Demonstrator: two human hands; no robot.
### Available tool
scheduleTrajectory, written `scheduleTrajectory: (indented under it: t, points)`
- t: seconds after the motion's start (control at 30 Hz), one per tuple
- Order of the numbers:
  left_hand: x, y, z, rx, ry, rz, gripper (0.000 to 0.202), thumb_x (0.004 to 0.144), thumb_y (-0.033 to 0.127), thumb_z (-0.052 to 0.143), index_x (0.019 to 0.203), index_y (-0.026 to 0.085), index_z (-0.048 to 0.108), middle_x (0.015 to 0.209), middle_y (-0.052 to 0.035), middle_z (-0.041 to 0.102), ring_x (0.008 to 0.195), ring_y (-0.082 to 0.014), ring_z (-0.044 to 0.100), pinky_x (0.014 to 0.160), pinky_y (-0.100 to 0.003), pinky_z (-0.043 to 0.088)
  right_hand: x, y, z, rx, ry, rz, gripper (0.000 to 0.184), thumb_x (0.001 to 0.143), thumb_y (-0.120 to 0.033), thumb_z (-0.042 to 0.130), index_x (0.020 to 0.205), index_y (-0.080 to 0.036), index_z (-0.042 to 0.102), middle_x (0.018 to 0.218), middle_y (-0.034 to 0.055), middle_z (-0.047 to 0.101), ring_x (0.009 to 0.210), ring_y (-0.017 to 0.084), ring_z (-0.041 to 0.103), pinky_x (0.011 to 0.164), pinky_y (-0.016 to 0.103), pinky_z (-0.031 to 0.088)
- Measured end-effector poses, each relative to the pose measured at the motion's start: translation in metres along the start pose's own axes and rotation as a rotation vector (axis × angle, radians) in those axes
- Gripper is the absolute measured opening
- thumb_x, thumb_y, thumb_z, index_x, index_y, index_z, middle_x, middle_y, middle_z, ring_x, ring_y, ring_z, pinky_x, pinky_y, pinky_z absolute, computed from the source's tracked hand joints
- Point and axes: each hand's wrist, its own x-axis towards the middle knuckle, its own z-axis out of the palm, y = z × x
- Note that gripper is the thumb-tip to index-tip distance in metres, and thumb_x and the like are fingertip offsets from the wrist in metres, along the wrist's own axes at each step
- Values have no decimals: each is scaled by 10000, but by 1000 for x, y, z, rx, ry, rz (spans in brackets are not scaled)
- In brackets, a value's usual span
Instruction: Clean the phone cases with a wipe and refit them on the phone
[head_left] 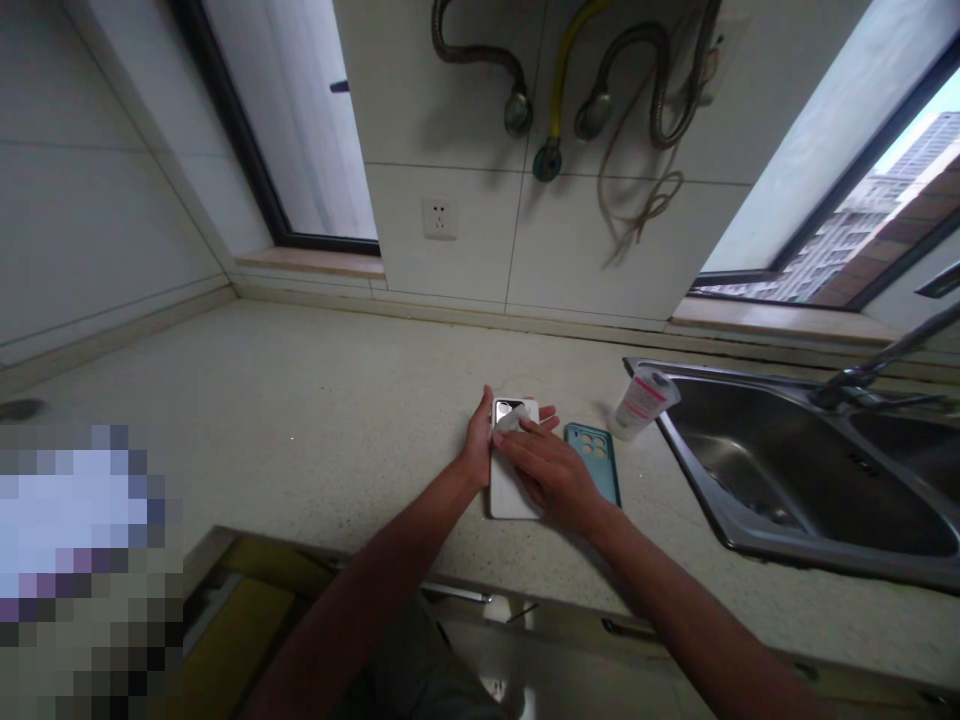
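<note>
steadying a white phone (pixel 512 496) over the front part of the pale counter (pixel 375 400), back face up, camera end toward the wall (pixel 450 272). left hand (pixel 477 450) wrapped round it: thumb along the left edge, fingertips showing past the right edge. phone resting on the counter or slightly raised: cannot tell. right hand (pixel 555 470) pressing a small whitish wipe (pixel 512 420) under its fingers against the phone's back, at the camera end; wipe material unclear. teal phone case (pixel 601 462) lying just right of the phone. red-printed cup (pixel 643 400) near the case, beside the sink (pixel 691 478).
</note>
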Motion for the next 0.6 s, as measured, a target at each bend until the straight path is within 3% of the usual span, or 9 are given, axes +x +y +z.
scheduleTrajectory:
  t: [0.13, 0.37, 0.6]
  points:
    - [2, 3, 0, -19, 1, 15, 690, 909, 683, 350, 1162, 115, 650, 1046, -181, 725, 984, -317, 696, 902, -456, 513, -5, 8, -6, -67, 97, 166, 433, 861, -50, 489, 1224, -226, 647, 1068, 88, 749, 1022, 235, 698, 1004, 469, 524]
    - [-1, 7, 0, -34, -42, 29, 643, 917, 669, 341, 1039, 130, 670, 997, -168, 734, 960, -315, 699, 861, -479, 533, -5, 14, -19, 20, 247, 473, 412, 826, -57, 449, 1126, -220, 678, 1043, 84, 740, 943, 224, 691, 838, 394, 559]
    - [-5, 9, 1, -41, -29, 26, 636, 900, 683, 379, 1082, 132, 639, 1143, -200, 694, 1104, -340, 649, 896, -503, 510, 0, 19, -19, 272, 486, 832, 301, 918, -298, 482, 1149, -208, 654, 1065, 87, 708, 915, 206, 660, 776, 348, 538]
